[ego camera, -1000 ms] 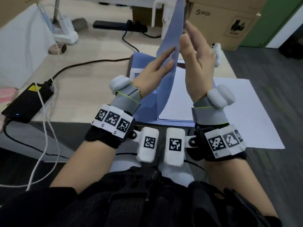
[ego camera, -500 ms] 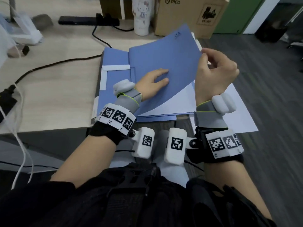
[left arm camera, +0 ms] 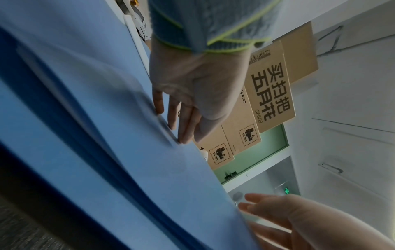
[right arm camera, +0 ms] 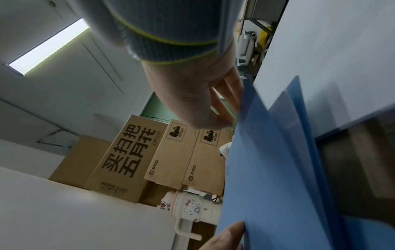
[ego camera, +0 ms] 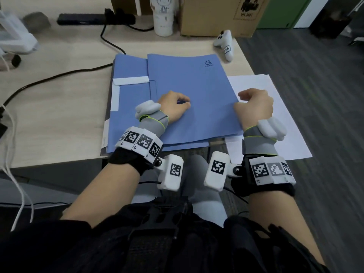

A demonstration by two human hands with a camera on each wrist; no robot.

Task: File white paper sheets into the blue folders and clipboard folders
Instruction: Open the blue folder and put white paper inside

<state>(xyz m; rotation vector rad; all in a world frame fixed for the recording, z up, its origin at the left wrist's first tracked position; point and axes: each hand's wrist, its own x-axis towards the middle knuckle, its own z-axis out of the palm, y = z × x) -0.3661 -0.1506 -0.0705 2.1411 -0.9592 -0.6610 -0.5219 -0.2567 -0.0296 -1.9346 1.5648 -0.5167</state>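
Blue folder (ego camera: 193,91) under both hands (ego camera: 173,107), fingers seemingly curled; white mug (ego camera: 163,16) and cardboard box (ego camera: 220,14) behind.

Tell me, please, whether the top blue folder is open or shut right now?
Shut: the top blue folder lies with its cover flat, the left hand resting on it and the right hand at its right edge.

blue folder (ego camera: 193,91), white paper sheets (ego camera: 275,115), tan cardboard box (ego camera: 216,14)

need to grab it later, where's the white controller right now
In the head view, the white controller lies at the desk's far right corner, just beyond the closed blue folder, near the cardboard box.
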